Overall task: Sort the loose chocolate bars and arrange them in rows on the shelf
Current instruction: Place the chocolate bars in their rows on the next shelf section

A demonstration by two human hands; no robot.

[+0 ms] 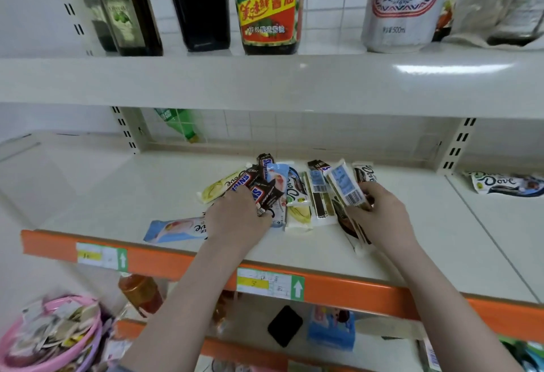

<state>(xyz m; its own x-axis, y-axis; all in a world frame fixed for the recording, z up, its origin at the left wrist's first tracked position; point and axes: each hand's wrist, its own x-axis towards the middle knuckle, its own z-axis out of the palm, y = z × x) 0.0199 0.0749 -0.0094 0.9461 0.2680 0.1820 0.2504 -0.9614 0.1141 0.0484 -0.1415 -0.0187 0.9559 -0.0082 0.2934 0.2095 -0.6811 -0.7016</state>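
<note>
While the loose chocolate bars (pixel 282 192) are lying heaped mid-shelf (pixel 117 195), we are reaching in with both hands. Our left hand (pixel 235 218) is curling its fingers round dark Snickers bars (pixel 259 189), their long axes fanning toward twelve and one o'clock. Our right hand (pixel 379 212) is pinching a white bar (pixel 344 183) turned barcode-up, its long axis tilting toward eleven o'clock. A blue Dove bar (pixel 173 229) is lying flat at nine o'clock of the left hand, running nearly parallel to the shelf's orange edge (pixel 176 262). Another Dove bar (pixel 506 183) is sitting well apart at three o'clock, lengthwise left-to-right.
</note>
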